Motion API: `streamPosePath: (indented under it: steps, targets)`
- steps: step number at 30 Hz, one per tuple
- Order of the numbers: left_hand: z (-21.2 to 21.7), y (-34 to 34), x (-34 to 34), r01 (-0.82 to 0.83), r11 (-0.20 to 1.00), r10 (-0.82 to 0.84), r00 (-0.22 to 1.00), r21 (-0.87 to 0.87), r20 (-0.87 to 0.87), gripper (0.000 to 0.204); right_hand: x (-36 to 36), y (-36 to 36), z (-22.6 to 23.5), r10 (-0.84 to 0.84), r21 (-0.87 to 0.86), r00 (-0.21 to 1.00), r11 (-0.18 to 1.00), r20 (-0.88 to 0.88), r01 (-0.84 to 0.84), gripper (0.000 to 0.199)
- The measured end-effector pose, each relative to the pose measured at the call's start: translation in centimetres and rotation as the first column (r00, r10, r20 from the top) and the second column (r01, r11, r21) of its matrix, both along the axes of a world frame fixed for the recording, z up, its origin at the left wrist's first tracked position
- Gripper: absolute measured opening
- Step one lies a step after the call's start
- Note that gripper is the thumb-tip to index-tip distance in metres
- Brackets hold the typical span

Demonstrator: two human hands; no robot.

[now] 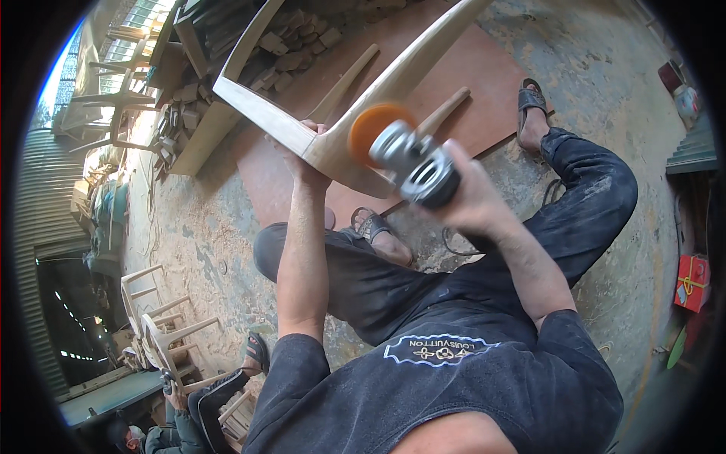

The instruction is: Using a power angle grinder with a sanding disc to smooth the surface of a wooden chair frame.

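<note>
A pale wooden chair frame (268,115) with curved rails stands tilted in front of me. My left hand (306,155) is closed around its joined corner from underneath. In my right hand (482,195) is an angle grinder (429,168), gripped by its body and blurred by motion. The grinder's orange sanding disc (378,125) is close to the curved rail; whether it touches the wood I cannot tell. Two tapered legs of the frame extend over the reddish-brown board (495,68) below.
Wood offcuts (299,41) are heaped at the far left, with stacked chair frames (121,94) beyond. At the lower left a masked person (170,431) holds another chair frame (162,340). A red box (691,284) stands at the right. Sawdust covers the concrete floor (200,219).
</note>
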State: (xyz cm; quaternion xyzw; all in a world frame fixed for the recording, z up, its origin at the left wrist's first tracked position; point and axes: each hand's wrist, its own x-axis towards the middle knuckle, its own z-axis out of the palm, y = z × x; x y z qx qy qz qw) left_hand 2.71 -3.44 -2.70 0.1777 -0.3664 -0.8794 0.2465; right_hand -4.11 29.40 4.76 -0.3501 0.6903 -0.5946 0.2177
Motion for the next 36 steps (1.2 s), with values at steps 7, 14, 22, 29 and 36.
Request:
streamPosePath:
  steps: [7, 14, 22, 29, 36]
  targets:
    - [0.0, 1.0, -0.5, 0.042, 0.999, -0.042, 0.999, 0.022, -0.018, 0.091, -4.1, 1.4, -2.6, -0.12, -0.187, 0.906, 0.96, 0.405, 0.211, 0.062]
    - [-0.9, -0.3, -0.4, 0.129, 0.991, -0.131, 0.991, -0.042, -0.03, 0.095, 3.6, -1.0, -1.6, 0.276, 0.168, 0.961, 0.948, -0.021, -0.269, 0.059]
    - [-1.8, 0.0, 0.3, 0.181, 0.978, -0.166, 0.976, 0.104, -0.139, 0.095, -3.9, 2.0, -2.5, -0.179, -0.164, 0.982, 0.969, 0.053, 0.186, 0.07]
    - [-4.8, 7.2, 1.3, -0.152, 0.988, 0.145, 0.98, 0.04, 0.136, 0.095, -3.9, 8.0, -0.1, -0.231, -0.321, 0.924, 0.888, 0.305, 0.329, 0.05]
    - [3.2, 4.1, 4.4, 0.009, 0.968, 0.002, 0.999, 0.252, -0.041, 0.081, 0.0, 10.3, 2.6, -0.26, -0.07, 0.963, 0.962, 0.07, 0.265, 0.09]
